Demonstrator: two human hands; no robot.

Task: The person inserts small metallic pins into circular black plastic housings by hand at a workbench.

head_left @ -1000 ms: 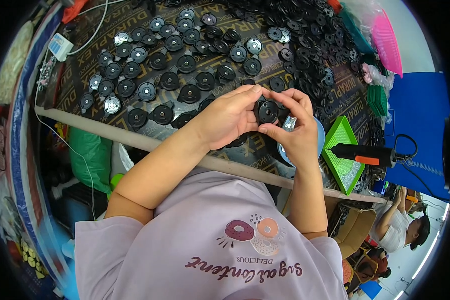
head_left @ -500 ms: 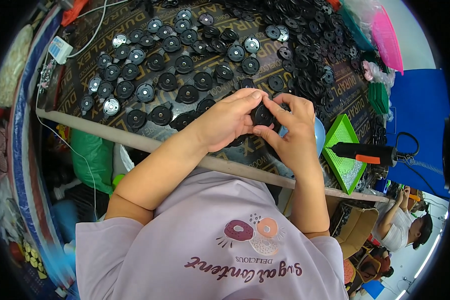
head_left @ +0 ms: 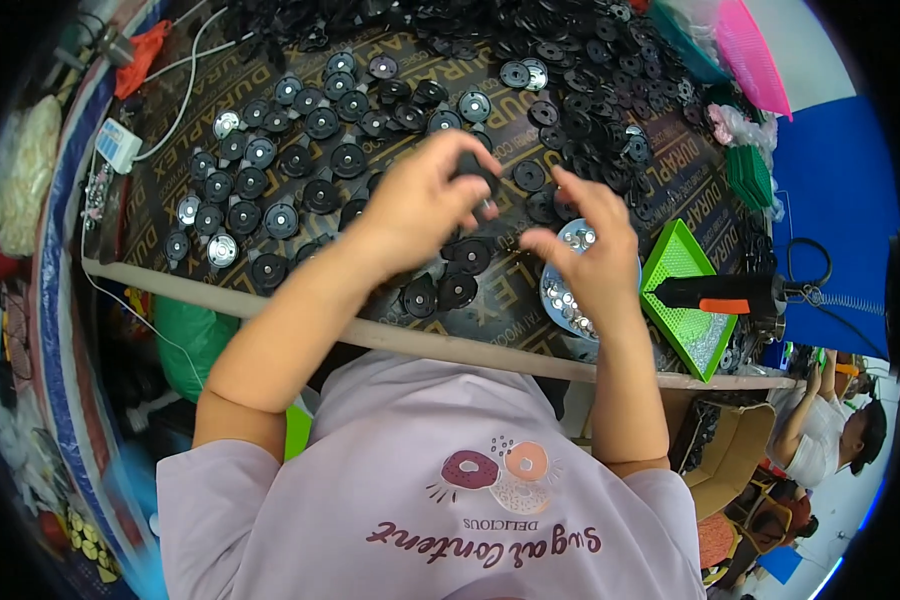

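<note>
A black round plastic part (head_left: 477, 174) is in my left hand (head_left: 422, 200), pinched between thumb and fingers above the table. My right hand (head_left: 598, 243) is open, thumb and fingers apart, with nothing in it. Beneath it stands a light blue bowl (head_left: 550, 300) of small shiny metal pieces, partly hidden by the hand. Round black parts with silver centres (head_left: 281, 219) lie spread to the left of my left hand. Several more black discs (head_left: 458, 290) lie on the table below that hand.
A large pile of black discs (head_left: 610, 130) covers the far right. A green mesh tray (head_left: 686, 345) with small clear pieces lies at right, under a black power screwdriver (head_left: 720, 293) on a coiled cord. Far left is a small white box (head_left: 119, 146) with a cable. Another person (head_left: 820, 430) sits at lower right.
My hands have come apart. The left carries the black part up and to the left, while the right has let go and its fingers have spread. The bowl is more exposed.
</note>
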